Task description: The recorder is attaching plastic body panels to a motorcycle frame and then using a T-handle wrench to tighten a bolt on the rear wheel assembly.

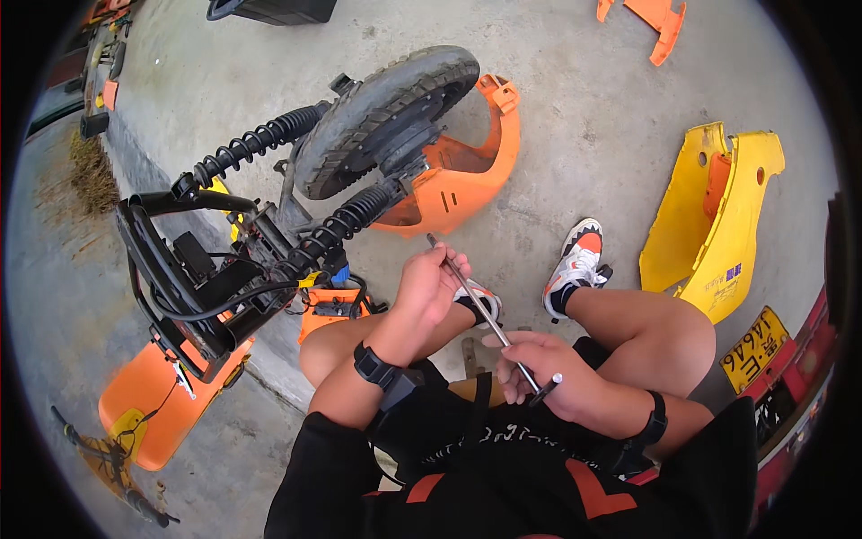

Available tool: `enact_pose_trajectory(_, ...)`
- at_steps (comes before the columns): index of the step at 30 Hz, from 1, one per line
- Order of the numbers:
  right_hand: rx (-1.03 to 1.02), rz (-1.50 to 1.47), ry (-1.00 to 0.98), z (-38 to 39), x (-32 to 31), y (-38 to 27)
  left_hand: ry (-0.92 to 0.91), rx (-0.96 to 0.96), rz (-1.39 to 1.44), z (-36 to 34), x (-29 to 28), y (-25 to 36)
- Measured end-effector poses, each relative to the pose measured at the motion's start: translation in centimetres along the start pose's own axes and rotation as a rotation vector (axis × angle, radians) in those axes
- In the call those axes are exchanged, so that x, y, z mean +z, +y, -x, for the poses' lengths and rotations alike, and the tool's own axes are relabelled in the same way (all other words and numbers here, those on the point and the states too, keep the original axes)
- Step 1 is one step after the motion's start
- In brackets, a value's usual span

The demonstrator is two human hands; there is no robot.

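Note:
I hold a long metal T-handle wrench [478,310] slantwise above my lap, with both hands on it. Near its upper end, the fingers of my left hand [429,286] are closed round the shaft, and the tip pokes out past them. My right hand [558,370] grips the shaft close to the dark crossbar, whose rounded end shows below the fingers. Just ahead of my left hand lies the front end of a stripped two-wheeler: a black tyre [346,126], coil-spring shock absorbers [346,223] and a black frame [193,287] with cables.
An orange fender [462,193] lies beside the tyre. To the right stands a yellow body panel [700,220], near a yellow licence plate [754,350] on a red vehicle. An orange panel [166,404] lies at left. A black bin [278,9] and orange pieces [663,22] sit farther off.

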State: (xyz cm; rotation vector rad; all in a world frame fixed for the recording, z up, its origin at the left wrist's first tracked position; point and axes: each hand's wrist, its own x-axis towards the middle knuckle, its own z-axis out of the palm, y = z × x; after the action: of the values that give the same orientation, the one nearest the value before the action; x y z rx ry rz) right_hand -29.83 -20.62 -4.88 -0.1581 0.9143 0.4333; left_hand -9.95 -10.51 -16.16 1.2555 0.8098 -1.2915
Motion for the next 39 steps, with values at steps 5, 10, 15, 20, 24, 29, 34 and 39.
enact_pose_trajectory(5, -0.077, -0.252, 0.019, -0.3, -0.3, -2.9, -0.038, 0.097, -0.078, -1.5, 2.7, 0.9)
enact_pose_trajectory(10, -0.393, -0.315, -0.099, 1.2, -1.3, -3.7, -0.06, 0.194, -0.079, -2.5, 2.9, 1.4)
enact_pose_trajectory(15, -0.556, -0.102, 0.002, 1.5, -1.4, -2.0, -0.154, 0.398, 0.008, -0.6, 2.1, 1.3)
enact_pose_trajectory(20, -0.922, 0.356, 0.088, -0.2, -1.7, 1.0, -0.245, 0.602, 0.128, -0.8, 1.3, 1.2)
enact_pose_trajectory(24, -1.07, 0.601, 0.195, -0.2, -2.9, 4.9, -0.313, 0.509, 0.11, -1.0, -0.9, -0.8)
enact_pose_trajectory(29, -1.493, 1.347, 0.477, -0.4, -2.9, 10.8, -0.368, 0.513, -0.114, 0.3, -2.0, -2.4)
enact_pose_trajectory(34, -1.212, 1.334, 0.688, -2.9, -2.8, 12.5, -0.272, 0.482, -0.221, -0.3, -3.9, -2.5)
enact_pose_trajectory(39, -1.117, 0.641, 0.563, -6.2, -3.4, 9.7, -0.244, 0.631, -0.79, -2.2, -5.7, -1.1)
